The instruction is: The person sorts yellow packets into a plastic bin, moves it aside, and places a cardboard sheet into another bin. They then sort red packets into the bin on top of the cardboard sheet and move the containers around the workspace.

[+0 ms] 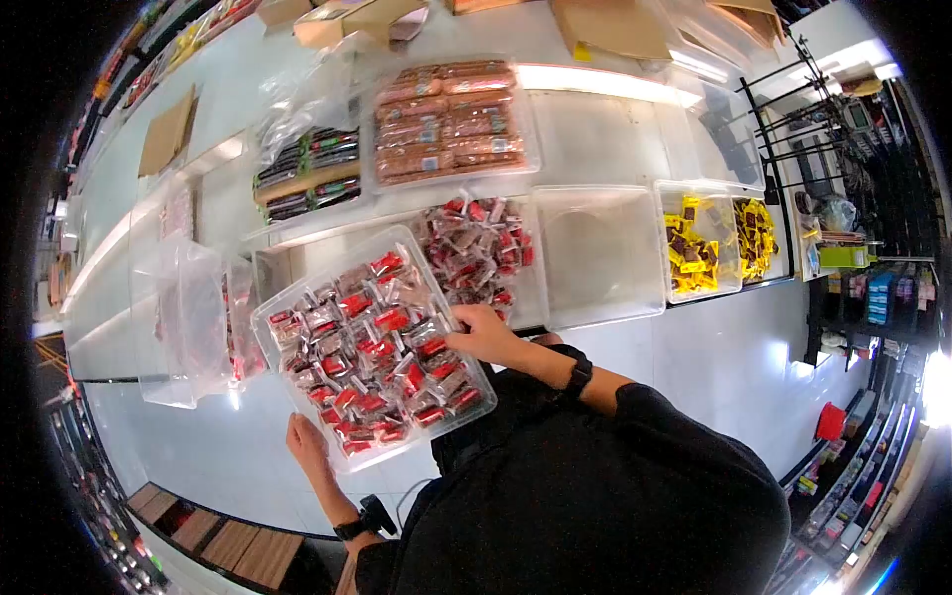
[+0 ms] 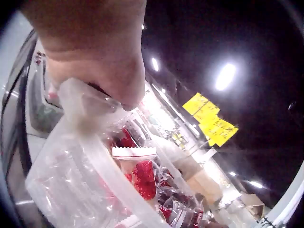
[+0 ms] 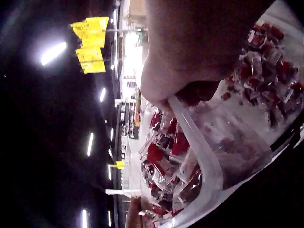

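Observation:
A clear plastic bin (image 3: 201, 142) filled with small red-and-clear wrapped snacks (image 1: 375, 349) is held tilted in front of the body. My left hand (image 1: 308, 445) grips its near left corner; the left wrist view shows the fingers curled over the pale rim (image 2: 105, 161). On the opposite side, my right hand (image 1: 486, 335) holds the rim, fingers bent around the edge in the right wrist view. Just beyond the bin, more of the same wrapped snacks (image 1: 474, 243) lie in a display compartment, partly covered by the held bin.
Behind stand a bin of brown-packaged sausages (image 1: 451, 124) and dark packs with green labels (image 1: 315, 164). Yellow-wrapped snacks (image 1: 691, 248) fill bins at the right, past a bare clear bin (image 1: 600, 253). A clear plastic bag (image 1: 193, 317) sits at the left.

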### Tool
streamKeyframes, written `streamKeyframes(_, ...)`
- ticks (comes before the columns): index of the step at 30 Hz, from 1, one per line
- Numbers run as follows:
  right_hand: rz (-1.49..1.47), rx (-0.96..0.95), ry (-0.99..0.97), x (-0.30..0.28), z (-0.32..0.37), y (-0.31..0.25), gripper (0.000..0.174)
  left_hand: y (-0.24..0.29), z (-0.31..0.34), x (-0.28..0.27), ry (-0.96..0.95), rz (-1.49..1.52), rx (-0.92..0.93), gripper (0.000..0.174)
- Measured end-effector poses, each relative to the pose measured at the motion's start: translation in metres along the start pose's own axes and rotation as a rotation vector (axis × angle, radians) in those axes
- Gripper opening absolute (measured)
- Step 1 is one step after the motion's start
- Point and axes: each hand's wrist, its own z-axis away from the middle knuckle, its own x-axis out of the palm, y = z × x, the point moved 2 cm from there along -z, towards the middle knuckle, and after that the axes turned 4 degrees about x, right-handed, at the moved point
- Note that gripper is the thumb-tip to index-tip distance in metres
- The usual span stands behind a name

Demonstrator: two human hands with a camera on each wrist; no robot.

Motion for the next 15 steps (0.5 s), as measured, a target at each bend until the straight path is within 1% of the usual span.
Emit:
streamKeyframes(1,0.016,0.029,0.038,-0.018,0.008,0.002,0.023,0.008,0.006,0.012,0.0,-0.001,0.008,0.031)
streamKeyframes(2,-0.123,0.04,0.063,-0.04,0.016,0.002,0.014,0.016,0.01,0.026,-0.077,0.048,0.011,0.03)
streamKeyframes(3,-0.135,0.049,0.118,-0.063,0.024,0.002,0.012,0.026,0.015,0.043,-0.154,0.096,0.015,0.03)
streamKeyframes(4,-0.145,0.06,0.175,-0.086,0.032,0.003,0.011,0.055,0.025,0.068,-0.177,0.121,0.059,0.03)
streamKeyframes(6,-0.246,0.164,0.205,-0.137,0.047,0.007,0.007,0.078,0.032,0.111,-0.271,0.208,0.021,0.028)
streamKeyframes(7,-0.135,0.159,0.241,-0.167,0.055,0.014,0.011,0.09,0.035,0.135,-0.306,0.232,-0.008,0.027)
streamKeyframes(8,-0.024,0.154,0.275,-0.195,0.061,0.016,0.015,0.11,0.039,0.16,-0.348,0.229,0.049,0.026)
streamKeyframes(9,-0.15,0.128,0.35,-0.22,0.067,0.014,0.012,0.13,0.042,0.184,-0.39,0.224,0.105,0.025)
streamKeyframes(10,0.024,0.124,0.411,-0.251,0.069,0.033,0.016,0.145,0.043,0.208,-0.419,0.215,0.149,0.024)
streamKeyframes(11,-0.027,0.081,0.474,-0.275,0.073,0.028,0.021,0.159,0.042,0.231,-0.446,0.208,0.194,0.024)
streamKeyframes(12,0.04,0.069,0.512,-0.302,0.075,0.029,0.021,0.181,0.044,0.255,-0.464,0.231,0.231,0.023)
streamKeyframes(13,0.018,0.049,0.533,-0.327,0.076,0.025,0.02,0.202,0.045,0.277,-0.481,0.255,0.271,0.023)
streamKeyframes(14,0.102,0.045,0.565,-0.356,0.076,0.03,0.018,0.218,0.042,0.298,-0.51,0.294,0.316,0.024)
streamKeyframes(15,0.124,0.045,0.559,-0.377,0.076,0.015,0.019,0.233,0.038,0.317,-0.54,0.334,0.36,0.026)
